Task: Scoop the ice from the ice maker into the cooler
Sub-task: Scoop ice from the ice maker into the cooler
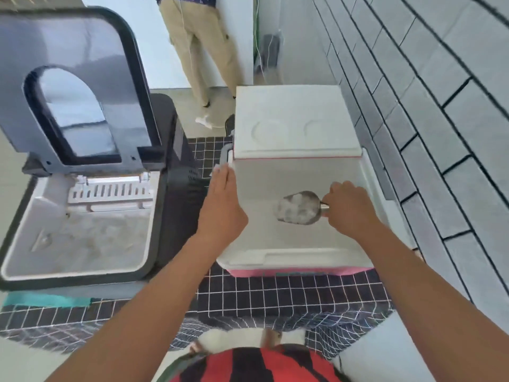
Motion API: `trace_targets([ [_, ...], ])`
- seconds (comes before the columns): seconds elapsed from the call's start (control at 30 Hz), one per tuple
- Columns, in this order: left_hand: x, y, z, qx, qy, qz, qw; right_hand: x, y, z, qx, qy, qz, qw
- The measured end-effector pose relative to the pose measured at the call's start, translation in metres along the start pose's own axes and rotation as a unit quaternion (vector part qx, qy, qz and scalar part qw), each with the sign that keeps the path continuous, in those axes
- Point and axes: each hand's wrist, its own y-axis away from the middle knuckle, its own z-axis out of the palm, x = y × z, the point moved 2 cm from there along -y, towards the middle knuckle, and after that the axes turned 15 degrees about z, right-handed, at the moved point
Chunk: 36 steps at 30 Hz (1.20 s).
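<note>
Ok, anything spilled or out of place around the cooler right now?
Nothing stands out. The right hand holds the scoop, full of ice, over the open cooler; the left hand rests at its left rim. No spilled ice shows.

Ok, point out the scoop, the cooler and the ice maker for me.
scoop [298, 208]: head view, on the ice-filled bowl.
cooler [305, 256]: head view, on the near white rim.
ice maker [170, 216]: head view, on the dark right side wall.

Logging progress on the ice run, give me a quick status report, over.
Right hand grips the scoop, loaded with ice, over the open cooler. Left hand flat, fingers at cooler's left rim. Ice maker lid up. Nothing blocking the dump.
</note>
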Motion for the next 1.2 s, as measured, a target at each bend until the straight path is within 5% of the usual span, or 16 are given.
trace_targets([
  [0.33, -0.004, 0.013, 0.016, 0.077, 0.08, -0.039, 0.993, 0.014, -0.021, -0.001, -0.014, 0.032, -0.024, 0.999],
  [0.47, -0.004, 0.013, 0.011, 0.069, 0.076, -0.052, 0.993, 0.019, -0.018, -0.025, -0.026, -0.125, -0.039, 0.991],
  [0.6, -0.008, 0.019, -0.027, 0.116, 0.103, -0.058, 0.986, 0.006, 0.003, -0.056, -0.021, -0.323, -0.053, 0.945],
  [0.8, -0.052, 0.071, -0.116, 0.237, 0.1, 0.011, 0.966, -0.052, 0.033, -0.114, 0.018, -0.371, -0.121, 0.921],
  [0.9, -0.1, 0.111, -0.143, 0.261, 0.031, -0.031, 0.964, -0.102, 0.052, -0.153, 0.069, -0.322, -0.2, 0.923],
  [1.03, -0.17, 0.157, -0.159, 0.185, -0.01, -0.131, 0.974, -0.181, 0.079, -0.187, 0.197, -0.171, -0.287, 0.922],
  [1.2, -0.213, 0.182, -0.158, 0.102, 0.021, -0.091, 0.99, -0.259, 0.095, -0.206, 0.174, -0.004, -0.268, 0.948],
])
